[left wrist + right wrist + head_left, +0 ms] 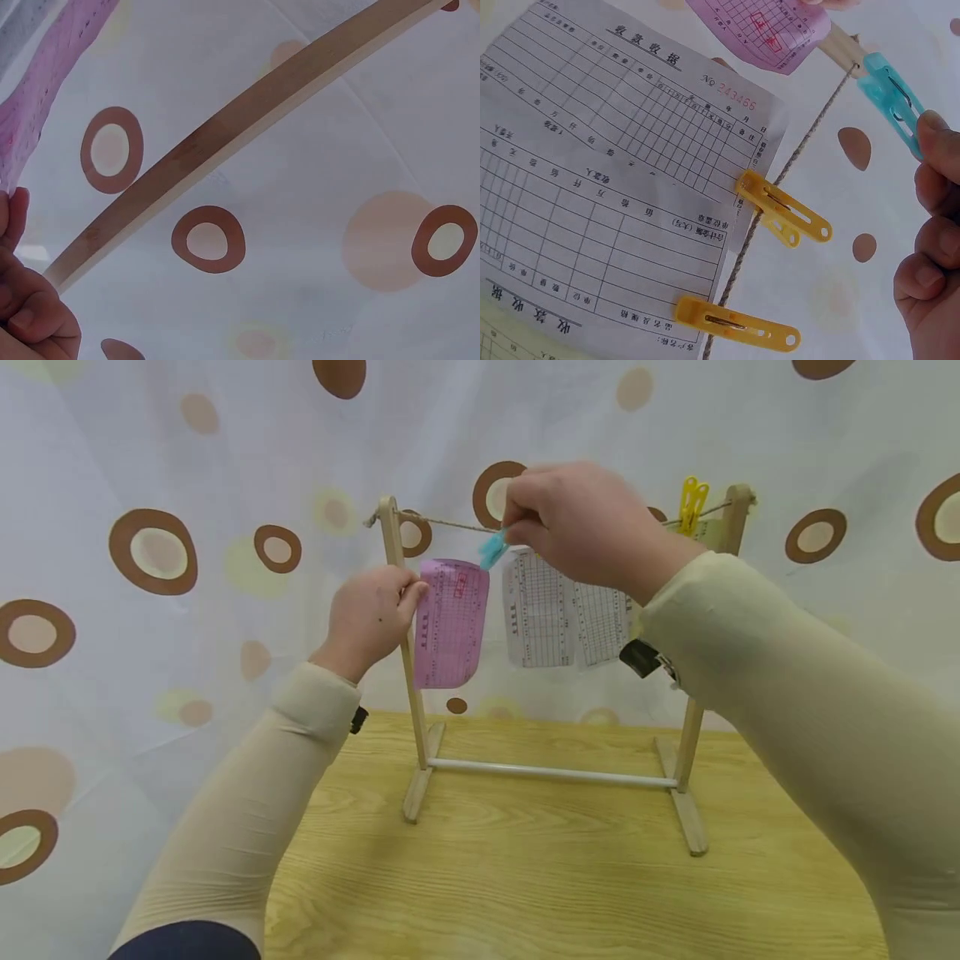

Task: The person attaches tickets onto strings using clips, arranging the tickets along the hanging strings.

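Note:
My left hand (371,618) pinches a pink printed receipt slip (452,635) at its upper left edge. The slip hangs down in front of the left end of a rope (442,522), its top edge a little below the rope in the head view. To the right, my right hand (585,522) pinches a light blue clothespin (492,550) by its handle ends. In the head view its front end overlaps the slip's upper right corner; in the right wrist view the clothespin (891,97) is close beside the rope, apart from the slip.
White receipts (536,618) hang from the rope under yellow clothespins (784,206), with a yellowish sheet (510,337) beyond. Another yellow clothespin (693,506) is near the right post. The rack's wooden left post (408,668) and white bottom bar (555,771) stand on a wood-grain table (570,877).

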{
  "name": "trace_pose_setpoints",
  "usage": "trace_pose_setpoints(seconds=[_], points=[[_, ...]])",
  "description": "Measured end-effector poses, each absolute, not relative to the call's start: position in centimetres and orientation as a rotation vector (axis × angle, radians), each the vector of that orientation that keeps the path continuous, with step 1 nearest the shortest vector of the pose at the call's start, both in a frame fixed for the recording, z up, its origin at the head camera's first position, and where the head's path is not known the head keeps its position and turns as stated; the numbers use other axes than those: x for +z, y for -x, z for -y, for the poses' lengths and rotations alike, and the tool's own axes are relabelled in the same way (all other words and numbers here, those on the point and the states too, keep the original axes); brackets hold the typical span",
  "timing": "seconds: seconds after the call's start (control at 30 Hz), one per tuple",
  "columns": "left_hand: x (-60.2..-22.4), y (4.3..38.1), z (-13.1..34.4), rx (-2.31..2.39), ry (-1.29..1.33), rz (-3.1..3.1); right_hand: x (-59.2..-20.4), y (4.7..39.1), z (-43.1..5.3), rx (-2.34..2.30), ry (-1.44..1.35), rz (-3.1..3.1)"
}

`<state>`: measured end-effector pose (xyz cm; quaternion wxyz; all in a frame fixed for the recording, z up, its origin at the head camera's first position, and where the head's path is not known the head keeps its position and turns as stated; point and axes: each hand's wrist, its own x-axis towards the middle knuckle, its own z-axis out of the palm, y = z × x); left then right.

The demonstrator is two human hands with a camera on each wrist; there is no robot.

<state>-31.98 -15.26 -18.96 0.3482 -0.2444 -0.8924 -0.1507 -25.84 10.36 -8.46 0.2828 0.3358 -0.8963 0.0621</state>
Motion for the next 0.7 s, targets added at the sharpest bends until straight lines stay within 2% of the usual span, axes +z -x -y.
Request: trace_pose_setpoints(seconds=[0.3, 0.7], points=[[-17.3, 32.7, 15.1, -0.385, 0.553, 2.358, -7.3, 28.3, -8.6, 0.188, -0.805, 2.467], [-16.0, 32.6, 14.4, -0.371, 0.57, 2.358, -7.4, 30.2, -7.2, 0.256, -0.618, 2.619]])
